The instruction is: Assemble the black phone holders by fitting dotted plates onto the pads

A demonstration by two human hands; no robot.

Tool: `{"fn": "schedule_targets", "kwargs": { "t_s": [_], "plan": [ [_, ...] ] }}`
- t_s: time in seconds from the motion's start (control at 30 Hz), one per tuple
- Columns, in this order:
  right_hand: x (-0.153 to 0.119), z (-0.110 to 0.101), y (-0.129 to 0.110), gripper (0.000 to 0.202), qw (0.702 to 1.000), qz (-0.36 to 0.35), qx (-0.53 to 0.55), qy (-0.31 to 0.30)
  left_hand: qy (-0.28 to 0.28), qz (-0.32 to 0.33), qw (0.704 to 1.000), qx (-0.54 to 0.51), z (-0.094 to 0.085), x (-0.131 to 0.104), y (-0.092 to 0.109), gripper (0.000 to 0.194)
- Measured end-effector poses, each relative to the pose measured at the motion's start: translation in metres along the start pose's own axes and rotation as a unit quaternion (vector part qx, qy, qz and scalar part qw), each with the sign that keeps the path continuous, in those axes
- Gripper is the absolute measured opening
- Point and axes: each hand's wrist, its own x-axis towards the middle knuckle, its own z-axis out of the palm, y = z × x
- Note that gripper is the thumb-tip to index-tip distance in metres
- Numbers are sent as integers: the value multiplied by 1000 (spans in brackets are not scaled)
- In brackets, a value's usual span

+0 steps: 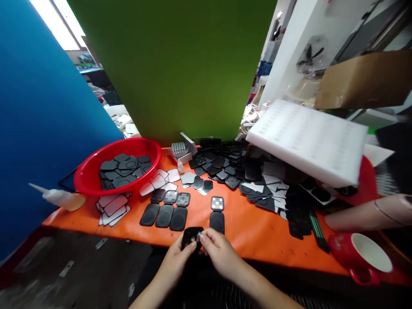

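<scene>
Close to the table's front edge, my left hand (pixel 176 256) is closed around a black rounded-square piece (pixel 189 233) with a pale round spot on it. My right hand (pixel 222 252) pinches a tiny shiny bit (pixel 199 234), too small to name, at the piece's right side. Just beyond my hands lies a hinged black plate pair (pixel 217 203), its upper square dotted with silvery discs. To its left, several similar pairs (pixel 183 199) lie unfolded in a row, their lower panels (pixel 178 219) marked with a circle.
A red basin (pixel 151 161) holds black plates (pixel 122 169). Pale-backed sheets (pixel 112 206) and a glue bottle (pixel 62 198) lie left. Black parts (pixel 222 165) pile up behind. A white foam block (pixel 305 139), box cutter (pixel 318 229) and red mug (pixel 346 249) are right.
</scene>
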Motion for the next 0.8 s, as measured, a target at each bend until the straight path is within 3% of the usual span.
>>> {"fn": "schedule_targets", "kwargs": {
  "t_s": [0.1,0.17,0.3,0.4,0.53,0.67,0.73,0.8],
  "plan": [
    [0,3,-3,29,999,-6,-27,17,25,49,993,102,1,-7,3,32],
    [0,5,-1,28,999,-9,-25,32,22,103,972,209,-3,-10,7,32],
    [0,9,8,29,998,-22,-5,51,-38,216,873,435,-16,-10,9,38],
    [-2,11,16,28,992,47,120,17,-94,255,812,516,-26,-6,8,50],
    [0,19,24,25,931,160,329,6,-135,272,774,555,-36,0,8,57],
    [8,33,27,24,896,170,408,50,-137,275,783,541,-44,3,10,57],
    [13,39,26,24,890,170,418,68,-138,269,811,500,-46,6,10,53],
    [17,45,24,25,891,167,416,68,-117,240,864,426,-46,10,10,40]
  ]
}}
